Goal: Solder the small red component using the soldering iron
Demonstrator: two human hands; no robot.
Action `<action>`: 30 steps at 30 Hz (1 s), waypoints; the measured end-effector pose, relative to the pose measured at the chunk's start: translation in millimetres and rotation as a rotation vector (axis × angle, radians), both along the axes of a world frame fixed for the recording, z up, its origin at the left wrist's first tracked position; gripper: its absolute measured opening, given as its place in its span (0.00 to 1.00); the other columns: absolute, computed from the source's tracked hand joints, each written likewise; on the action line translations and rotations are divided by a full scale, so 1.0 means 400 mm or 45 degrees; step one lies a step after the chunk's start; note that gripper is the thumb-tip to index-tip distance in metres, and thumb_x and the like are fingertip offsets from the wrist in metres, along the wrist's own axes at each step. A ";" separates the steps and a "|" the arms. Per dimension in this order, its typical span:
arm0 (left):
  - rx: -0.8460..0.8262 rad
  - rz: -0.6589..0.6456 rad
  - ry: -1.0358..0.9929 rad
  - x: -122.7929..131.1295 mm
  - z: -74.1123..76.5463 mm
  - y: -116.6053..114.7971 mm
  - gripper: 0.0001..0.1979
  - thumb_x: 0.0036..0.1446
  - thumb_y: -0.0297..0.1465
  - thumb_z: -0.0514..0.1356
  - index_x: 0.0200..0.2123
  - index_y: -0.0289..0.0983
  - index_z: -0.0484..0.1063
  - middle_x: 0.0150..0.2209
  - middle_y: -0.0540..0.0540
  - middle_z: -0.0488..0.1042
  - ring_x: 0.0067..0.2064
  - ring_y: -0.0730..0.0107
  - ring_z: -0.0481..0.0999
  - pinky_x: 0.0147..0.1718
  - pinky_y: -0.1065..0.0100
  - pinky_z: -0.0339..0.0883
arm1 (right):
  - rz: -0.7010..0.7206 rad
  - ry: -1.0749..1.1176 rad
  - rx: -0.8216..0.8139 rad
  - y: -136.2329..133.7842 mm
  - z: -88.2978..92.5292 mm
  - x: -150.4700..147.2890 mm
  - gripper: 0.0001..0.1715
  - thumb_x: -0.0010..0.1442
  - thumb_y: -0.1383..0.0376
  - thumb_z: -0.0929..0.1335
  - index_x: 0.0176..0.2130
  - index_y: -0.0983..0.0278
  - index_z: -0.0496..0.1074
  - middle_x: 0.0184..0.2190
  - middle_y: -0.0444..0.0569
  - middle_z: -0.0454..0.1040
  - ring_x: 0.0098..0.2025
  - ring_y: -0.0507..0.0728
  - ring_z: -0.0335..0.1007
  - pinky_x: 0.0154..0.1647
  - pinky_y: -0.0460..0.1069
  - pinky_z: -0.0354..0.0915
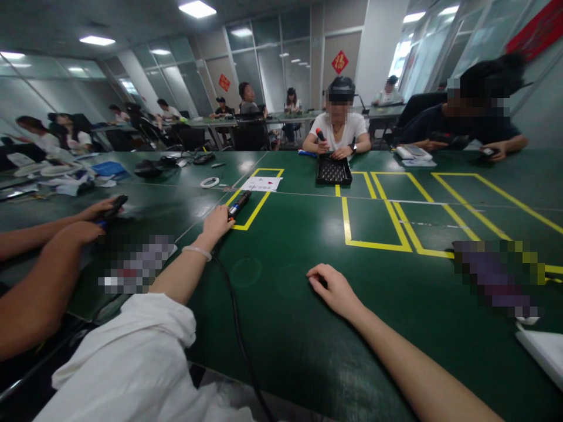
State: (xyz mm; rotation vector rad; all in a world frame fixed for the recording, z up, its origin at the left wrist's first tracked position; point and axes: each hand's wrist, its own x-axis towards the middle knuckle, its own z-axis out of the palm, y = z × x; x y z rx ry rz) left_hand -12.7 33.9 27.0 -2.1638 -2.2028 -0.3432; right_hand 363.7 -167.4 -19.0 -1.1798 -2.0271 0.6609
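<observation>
My left hand (215, 225) reaches forward over the green table, its fingers wrapped round a black corded electric screwdriver (240, 205) with a blue and silver band. The tool lies across a yellow tape rectangle (246, 227), close to a white paper label (264, 184). From the wrist area a black cable (235, 316) runs down over the table's near edge. On the bare green tabletop (281, 328), my right hand (334, 287) rests with loosely curved fingers; nothing shows in it.
At left, a neighbour's hands (99, 217) hold a dark tool. Across the table, a person (338, 126) handles a black tray (334, 171) and a red-tipped tool. Blurred-out objects lie left (141, 264) and right (492, 275). A tape roll (210, 182) sits beyond my left hand.
</observation>
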 end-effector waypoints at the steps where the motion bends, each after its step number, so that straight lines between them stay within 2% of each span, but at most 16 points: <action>1: 0.027 0.012 -0.038 0.008 0.004 -0.008 0.16 0.56 0.33 0.62 0.44 0.30 0.64 0.47 0.39 0.67 0.48 0.58 0.66 0.47 0.58 0.60 | 0.000 0.000 0.002 0.000 -0.001 0.000 0.07 0.62 0.70 0.64 0.39 0.62 0.71 0.33 0.47 0.73 0.37 0.56 0.68 0.39 0.51 0.63; 4: 0.107 0.049 -0.181 0.045 0.018 -0.018 0.08 0.59 0.31 0.59 0.38 0.32 0.65 0.41 0.41 0.69 0.47 0.59 0.68 0.46 0.59 0.61 | -0.005 0.003 0.000 0.002 -0.004 -0.001 0.07 0.62 0.70 0.64 0.39 0.62 0.70 0.33 0.47 0.73 0.37 0.56 0.68 0.39 0.50 0.64; 8: 0.149 -0.022 -0.421 0.154 0.034 -0.041 0.08 0.62 0.33 0.55 0.40 0.34 0.66 0.37 0.43 0.73 0.43 0.64 0.72 0.42 0.65 0.64 | -0.012 0.022 -0.015 0.003 -0.004 -0.001 0.07 0.62 0.70 0.64 0.39 0.62 0.70 0.33 0.47 0.73 0.37 0.56 0.68 0.40 0.50 0.64; 10: 0.024 -0.180 -0.617 0.233 0.037 -0.085 0.11 0.62 0.36 0.54 0.42 0.34 0.68 0.35 0.44 0.75 0.36 0.70 0.75 0.38 0.68 0.66 | -0.006 0.064 -0.034 0.002 -0.002 0.000 0.07 0.62 0.69 0.64 0.39 0.62 0.70 0.33 0.47 0.72 0.36 0.56 0.69 0.40 0.50 0.64; 12: -0.313 -0.491 -1.066 0.313 0.038 -0.155 0.16 0.61 0.39 0.55 0.45 0.33 0.69 0.38 0.42 0.76 0.35 0.70 0.75 0.38 0.66 0.68 | 0.003 0.124 -0.064 0.000 0.001 0.001 0.06 0.62 0.68 0.64 0.39 0.62 0.70 0.32 0.46 0.72 0.35 0.54 0.69 0.38 0.49 0.64; 13: -0.447 -0.613 -1.177 0.349 0.039 -0.195 0.18 0.60 0.41 0.56 0.46 0.33 0.71 0.38 0.42 0.76 0.36 0.70 0.75 0.38 0.66 0.68 | 0.007 0.158 -0.079 -0.002 0.003 0.002 0.06 0.62 0.68 0.64 0.39 0.62 0.69 0.32 0.45 0.71 0.34 0.54 0.69 0.37 0.48 0.63; 16: -0.737 -0.887 -1.247 0.427 0.041 -0.307 0.19 0.59 0.40 0.58 0.48 0.35 0.73 0.39 0.44 0.75 0.39 0.69 0.73 0.41 0.67 0.66 | 0.026 0.270 -0.116 -0.007 0.007 0.002 0.10 0.62 0.67 0.64 0.45 0.62 0.65 0.30 0.43 0.70 0.31 0.52 0.68 0.33 0.47 0.63; 19: -0.841 -0.985 -1.253 0.461 0.036 -0.371 0.20 0.59 0.37 0.58 0.53 0.36 0.69 0.37 0.46 0.75 0.39 0.70 0.73 0.42 0.67 0.64 | 0.044 0.323 -0.119 -0.009 0.008 0.000 0.18 0.60 0.67 0.66 0.50 0.62 0.60 0.31 0.43 0.70 0.30 0.52 0.67 0.32 0.47 0.63; 25: -0.854 -1.053 -1.237 0.467 0.018 -0.389 0.22 0.60 0.37 0.58 0.56 0.38 0.65 0.41 0.44 0.74 0.43 0.68 0.73 0.45 0.66 0.65 | -0.035 0.194 -0.035 -0.006 0.007 0.001 0.05 0.61 0.66 0.64 0.40 0.61 0.66 0.30 0.44 0.70 0.31 0.53 0.68 0.34 0.47 0.63; 30: -0.624 -1.056 -1.132 0.464 0.007 -0.389 0.19 0.58 0.34 0.60 0.53 0.37 0.67 0.42 0.44 0.74 0.44 0.67 0.73 0.45 0.66 0.65 | -0.073 0.223 -0.058 -0.002 0.006 0.005 0.04 0.61 0.64 0.65 0.38 0.62 0.66 0.30 0.45 0.71 0.30 0.53 0.69 0.33 0.47 0.63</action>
